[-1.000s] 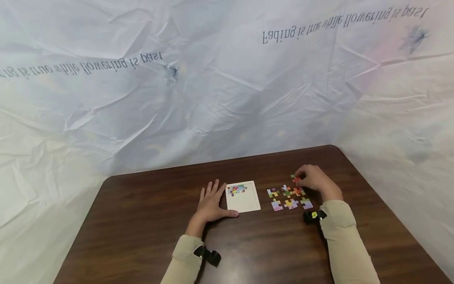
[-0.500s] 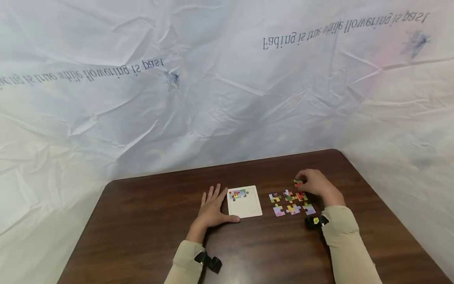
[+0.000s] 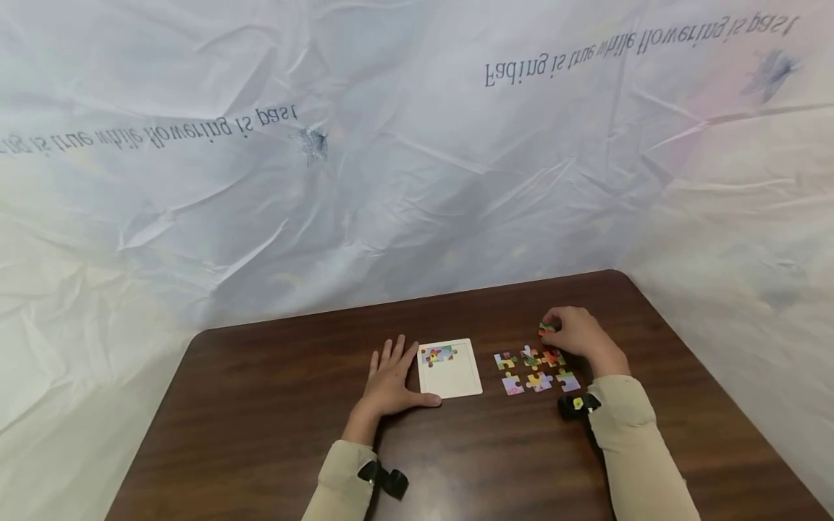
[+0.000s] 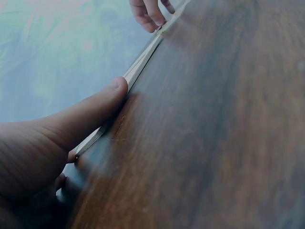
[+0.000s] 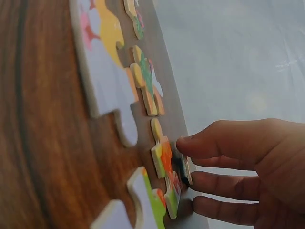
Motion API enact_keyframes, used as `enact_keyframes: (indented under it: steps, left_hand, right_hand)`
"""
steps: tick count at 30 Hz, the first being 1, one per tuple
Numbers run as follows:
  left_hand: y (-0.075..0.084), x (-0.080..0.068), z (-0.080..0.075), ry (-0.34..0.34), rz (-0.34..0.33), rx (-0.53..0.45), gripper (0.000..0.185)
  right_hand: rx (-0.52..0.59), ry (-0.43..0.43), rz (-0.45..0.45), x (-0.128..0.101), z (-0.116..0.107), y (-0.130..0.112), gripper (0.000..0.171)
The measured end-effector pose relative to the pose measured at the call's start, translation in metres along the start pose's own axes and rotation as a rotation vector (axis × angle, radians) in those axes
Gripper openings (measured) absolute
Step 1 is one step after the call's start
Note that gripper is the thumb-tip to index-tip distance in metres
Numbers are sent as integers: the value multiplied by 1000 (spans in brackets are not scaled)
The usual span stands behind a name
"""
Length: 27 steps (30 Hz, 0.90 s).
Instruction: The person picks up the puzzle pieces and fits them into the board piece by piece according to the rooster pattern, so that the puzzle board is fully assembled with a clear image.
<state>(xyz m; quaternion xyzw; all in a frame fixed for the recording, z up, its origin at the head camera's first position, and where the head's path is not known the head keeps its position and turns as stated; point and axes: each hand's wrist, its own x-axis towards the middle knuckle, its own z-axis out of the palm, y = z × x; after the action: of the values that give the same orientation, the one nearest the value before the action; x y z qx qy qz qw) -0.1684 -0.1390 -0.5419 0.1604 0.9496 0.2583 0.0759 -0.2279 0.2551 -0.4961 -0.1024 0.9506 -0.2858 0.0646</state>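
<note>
In the head view, my left hand [image 3: 389, 387] lies with fingers spread at the left side of a square white puzzle tray [image 3: 452, 380]. Its thumb touches the tray's near edge, as the left wrist view also shows. Joined puzzle pieces [image 3: 439, 354] sit in the tray's upper left corner. At the right, my right hand [image 3: 576, 336] pinches a red and green puzzle piece [image 3: 546, 329] between thumb and fingertips. The right wrist view shows this piece [image 5: 187, 169] nearly edge-on, so its picture is hidden there. Several loose puzzle pieces [image 3: 539, 382] lie just below that hand.
The dark wooden table [image 3: 260, 420] extends around the tray and pieces. A pale printed sheet [image 3: 391, 181] hangs behind the table and along its sides. Black straps with small devices [image 3: 384, 477] are worn on both wrists.
My right hand keeps its pinch on the puzzle piece and has shifted very slightly away from the loose pieces. The left hand and tray stay in place while the head view shifts a little.
</note>
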Motion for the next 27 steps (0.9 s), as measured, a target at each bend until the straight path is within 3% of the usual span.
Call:
enact_keyframes:
  steps: [7, 11, 20, 27]
  left_hand:
    - [-1, -4, 9, 15, -8, 7, 123]
    - [3, 0, 9, 20, 1, 1, 122]
    - [8, 2, -2, 18, -14, 6, 122]
    - [7, -2, 0, 9, -32, 18, 122]
  right_hand:
    - [2, -13, -33, 0, 7, -2, 28]
    - [-15, -3, -102, 1, 9, -8, 28]
    - [-26, -11, -241, 9, 24, -45, 20]
    - [-6, -69, -312, 11, 45, -73, 20]
